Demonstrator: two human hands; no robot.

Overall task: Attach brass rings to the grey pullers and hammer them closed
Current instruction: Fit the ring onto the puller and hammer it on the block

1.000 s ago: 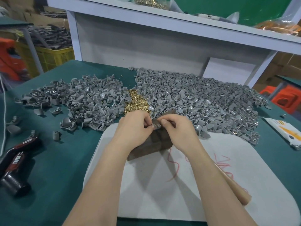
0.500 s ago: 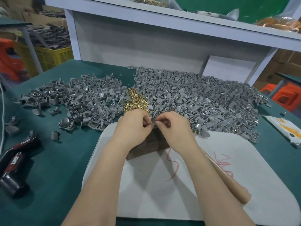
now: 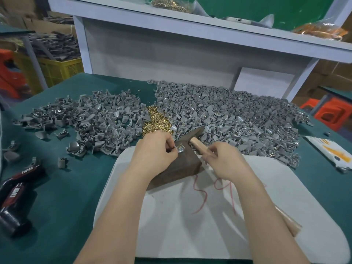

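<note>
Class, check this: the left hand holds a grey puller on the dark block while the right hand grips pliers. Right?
No: the head view shows the right hand gripping a wooden-handled hammer, not pliers. The left hand does hold a grey puller on the dark block.

Both forearms bare, entering from the near edge and converging toward the centre. Left hand (image 3: 156,151): back up, fingers curled, thumb and forefinger tips pinching a grey puller (image 3: 180,149) at its right side. Right hand (image 3: 226,162): just right of the left, not touching it; fingers wrapped round a hammer handle (image 3: 198,147) (grip seems close to the head; palm side hidden). Wrists roughly straight, the right one a little nearer.
</note>
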